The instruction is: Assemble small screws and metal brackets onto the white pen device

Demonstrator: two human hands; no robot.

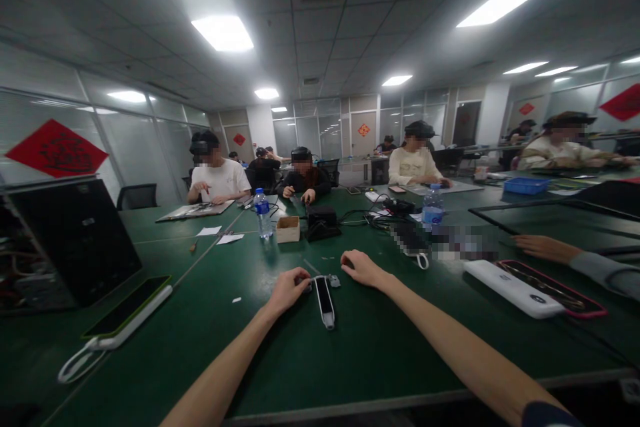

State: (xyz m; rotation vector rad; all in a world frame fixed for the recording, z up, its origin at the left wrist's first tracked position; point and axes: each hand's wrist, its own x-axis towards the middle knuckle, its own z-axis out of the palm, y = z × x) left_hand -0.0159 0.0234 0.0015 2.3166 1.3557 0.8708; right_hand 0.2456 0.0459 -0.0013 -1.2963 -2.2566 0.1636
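Observation:
A slim black and white oblong device (pixel 325 299) lies on the green table (pixel 210 340) straight ahead of me, its long side pointing toward me. My left hand (pixel 287 288) rests curled at the device's far left end, with the fingertips pinched on it. My right hand (pixel 361 267) lies on the table just right of that end, fingers curled, close to a small grey part (pixel 334 280). Whether the right hand holds anything is hidden.
A phone on a white power bank (pixel 127 317) with a cable lies at left beside a black panel (pixel 75 240). Another phone and power bank (pixel 533 287) sit at right near a co-worker's hand (pixel 543 247). Bottles (pixel 263 213), a small box (pixel 288 229) and several seated people are beyond.

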